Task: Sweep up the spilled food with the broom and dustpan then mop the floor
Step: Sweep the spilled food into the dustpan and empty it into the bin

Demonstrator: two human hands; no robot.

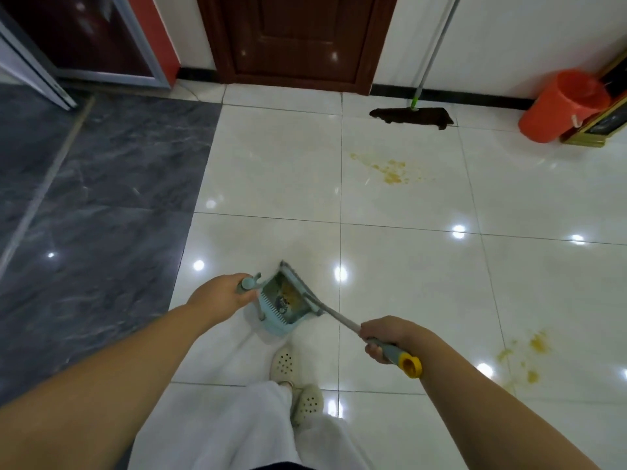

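My left hand grips the top of the light-blue dustpan's handle. The dustpan stands on the white tiles just ahead of my feet, with yellow crumbs inside. My right hand holds the broom by its grey handle near the yellow end cap, and the broom head rests along the dustpan's right edge. Yellow food smears remain on the floor ahead and at the right. A mop with a dark cloth head leans against the far wall.
An orange bucket stands at the far right beside a gold-framed object. A dark brown door is straight ahead. Dark grey marble flooring covers the left side. My white trousers and perforated shoes are below the dustpan.
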